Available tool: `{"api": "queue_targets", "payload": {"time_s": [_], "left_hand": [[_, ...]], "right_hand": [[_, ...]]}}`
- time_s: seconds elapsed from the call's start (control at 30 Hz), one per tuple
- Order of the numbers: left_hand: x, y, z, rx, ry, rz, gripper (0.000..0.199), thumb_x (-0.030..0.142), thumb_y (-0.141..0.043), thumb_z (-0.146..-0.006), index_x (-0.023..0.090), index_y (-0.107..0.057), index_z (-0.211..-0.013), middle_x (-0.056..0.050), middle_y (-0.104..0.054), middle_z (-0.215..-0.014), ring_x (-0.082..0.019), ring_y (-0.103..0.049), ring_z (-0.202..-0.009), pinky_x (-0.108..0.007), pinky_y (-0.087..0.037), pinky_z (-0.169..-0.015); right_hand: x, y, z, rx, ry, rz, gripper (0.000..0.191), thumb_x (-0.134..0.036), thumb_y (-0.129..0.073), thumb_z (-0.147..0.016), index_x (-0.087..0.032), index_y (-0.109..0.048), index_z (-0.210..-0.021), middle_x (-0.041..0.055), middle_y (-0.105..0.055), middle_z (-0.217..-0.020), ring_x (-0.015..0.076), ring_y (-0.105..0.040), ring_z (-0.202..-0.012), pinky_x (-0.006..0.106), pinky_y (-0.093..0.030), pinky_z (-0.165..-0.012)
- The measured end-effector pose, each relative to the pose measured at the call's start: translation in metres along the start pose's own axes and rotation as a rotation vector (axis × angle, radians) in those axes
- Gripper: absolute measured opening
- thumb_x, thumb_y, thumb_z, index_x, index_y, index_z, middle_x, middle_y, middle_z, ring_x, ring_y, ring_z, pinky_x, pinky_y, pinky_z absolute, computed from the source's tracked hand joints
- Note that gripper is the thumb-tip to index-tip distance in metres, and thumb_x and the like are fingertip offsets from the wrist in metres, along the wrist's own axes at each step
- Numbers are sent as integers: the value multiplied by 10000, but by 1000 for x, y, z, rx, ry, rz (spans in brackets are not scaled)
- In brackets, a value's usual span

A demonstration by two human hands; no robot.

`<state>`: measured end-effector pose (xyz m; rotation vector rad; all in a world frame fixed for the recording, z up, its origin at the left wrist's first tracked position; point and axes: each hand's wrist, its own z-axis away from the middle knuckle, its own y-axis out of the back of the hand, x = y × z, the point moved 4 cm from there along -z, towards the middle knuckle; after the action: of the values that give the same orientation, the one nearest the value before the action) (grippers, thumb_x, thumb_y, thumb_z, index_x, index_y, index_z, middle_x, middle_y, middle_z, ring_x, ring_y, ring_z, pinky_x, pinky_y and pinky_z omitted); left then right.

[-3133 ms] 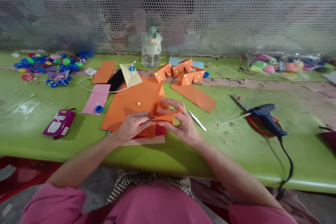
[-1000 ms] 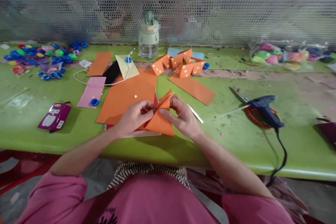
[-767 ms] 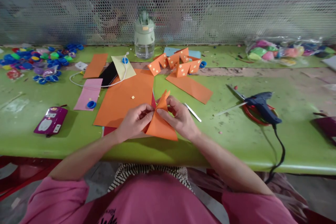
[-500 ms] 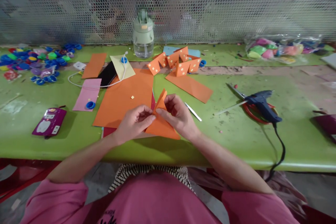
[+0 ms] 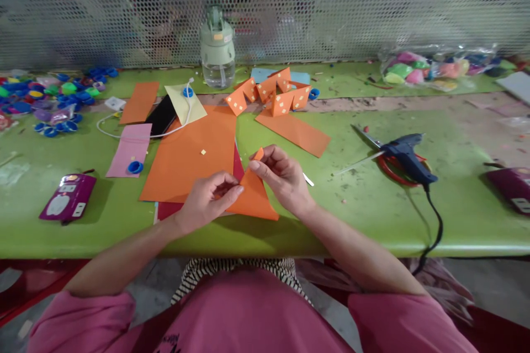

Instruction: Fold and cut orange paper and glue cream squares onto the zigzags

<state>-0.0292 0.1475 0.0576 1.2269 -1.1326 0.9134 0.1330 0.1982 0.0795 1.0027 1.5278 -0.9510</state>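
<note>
Both my hands hold one folded piece of orange paper (image 5: 253, 198) above the table's front edge. My left hand (image 5: 211, 198) pinches its left edge between thumb and fingers. Higher up, my right hand (image 5: 285, 179) grips the upper tip, thumb on the near face. Under and left of my left hand lies a large orange sheet (image 5: 186, 168) with a small pale square (image 5: 203, 152) on it. Red paper (image 5: 168, 210) shows beneath that sheet. Just right of my right hand, a slim white tool (image 5: 308, 180) is partly covered.
Dotted orange folded strips (image 5: 281, 100) stand behind, near an orange rectangle (image 5: 296, 132). A blue glue gun (image 5: 408, 157) lies over red-handled scissors (image 5: 391, 175) at right. A water bottle (image 5: 218, 52) stands by the mesh. Left are a purple box (image 5: 68, 197), blue cap (image 5: 135, 167) and white cable (image 5: 120, 136).
My right hand has shifted its grip on the orange paper, now nearer the tip, whose raised flap looks flatter. The whole view has shifted slightly.
</note>
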Motion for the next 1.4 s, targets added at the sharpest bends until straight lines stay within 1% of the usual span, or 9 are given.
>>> {"api": "queue_targets", "payload": {"time_s": [0.27, 0.37, 0.53, 0.67, 0.77, 0.9, 1.07, 1.27, 1.4], "left_hand": [[1, 0, 0, 20, -50, -30, 171, 343, -676, -869, 183, -648, -816, 14, -680, -697, -90, -628, -622, -166, -504, -581], [0, 0, -1, 22, -38, -12, 172, 349, -678, -874, 186, -654, -825, 22, -674, -692, -84, -614, -611, -164, -499, -575], [-3, 3, -4, 19, 19, 48, 225, 410, -668, -889, 189, -663, -846, 24, -658, -696, -83, -577, -599, -174, -478, -551], [-4, 4, -4, -23, 31, 57, 320, 420, -759, -819, 191, -662, -1019, -37, -742, -888, -147, -704, -792, -228, -574, -681], [-1, 6, -1, 19, -105, 36, 479, 336, -832, -758, 207, -605, -1159, -68, -756, -1075, -159, -738, -895, -251, -604, -773], [2, 6, 1, 30, -224, -97, 226, 316, -785, -827, 206, -648, -969, -16, -770, -924, -116, -732, -760, -226, -590, -737], [7, 8, -3, 10, -258, -188, 172, 346, -751, -859, 205, -652, -866, 11, -769, -826, -111, -725, -706, -204, -559, -665], [9, 8, -3, -75, -185, -254, 137, 321, -702, -866, 208, -643, -817, 13, -745, -774, -125, -702, -719, -233, -548, -698], [6, 8, -1, -61, -43, -63, 196, 370, -717, -850, 200, -621, -837, -15, -736, -816, -140, -696, -751, -263, -567, -729]], "right_hand": [[0, 1, -1, -8, 3, -15, 345, -496, -779, -823, -221, -571, -823, -67, -491, -679, 84, -420, -613, 260, -356, -582], [-2, -1, -1, -61, -31, 14, 381, -557, -754, -825, -216, -585, -854, -53, -512, -714, 93, -448, -648, 265, -375, -607], [0, -3, 0, -125, -80, 173, 506, -581, -768, -800, -217, -456, -640, -60, -385, -633, 90, -336, -597, 268, -294, -534], [3, 8, -6, -9, -69, 141, 506, -591, -781, -784, -229, -460, -639, -58, -353, -609, 98, -325, -573, 268, -266, -492], [4, 18, -14, 50, -54, 31, 456, -589, -820, -743, -240, -530, -695, -53, -405, -611, 113, -404, -581, 270, -330, -499], [5, 24, -19, 64, -72, -69, 433, -563, -859, -705, -244, -567, -719, -47, -470, -622, 123, -480, -602, 273, -390, -520], [6, 23, -17, 69, -90, -97, 422, -550, -863, -709, -244, -573, -721, -49, -505, -629, 116, -502, -591, 268, -402, -516], [7, 25, -16, 48, -83, -19, 412, -556, -849, -726, -249, -574, -739, -43, -510, -624, 122, -493, -580, 278, -391, -492], [3, 25, -16, 25, -63, 42, 430, -603, -827, -727, -250, -583, -755, -38, -497, -615, 126, -477, -572, 280, -375, -466]]}}
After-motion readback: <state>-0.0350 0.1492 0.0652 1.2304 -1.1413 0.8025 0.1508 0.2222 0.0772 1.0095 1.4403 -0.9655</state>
